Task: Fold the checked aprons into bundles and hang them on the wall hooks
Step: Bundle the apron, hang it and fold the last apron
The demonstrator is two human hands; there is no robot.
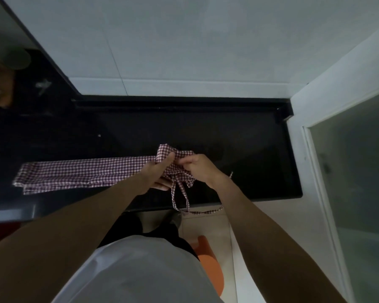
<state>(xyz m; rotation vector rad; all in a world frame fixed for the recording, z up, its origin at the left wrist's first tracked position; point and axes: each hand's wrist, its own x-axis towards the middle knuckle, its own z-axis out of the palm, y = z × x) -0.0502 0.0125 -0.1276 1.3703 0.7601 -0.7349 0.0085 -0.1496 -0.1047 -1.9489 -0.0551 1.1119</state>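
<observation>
Gripping checked apron (79, 173) right end: left hand (157, 171), right hand (197, 168).

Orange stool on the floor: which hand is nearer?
Right. The right hand grips the apron almost directly above the orange stool; the left hand holds it further left.

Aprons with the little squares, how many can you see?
1. The checked apron lies folded long on the black counter, its right end held by both hands. Others may be out of view.

Checked apron (79, 173) on black counter (239, 136)
</observation>
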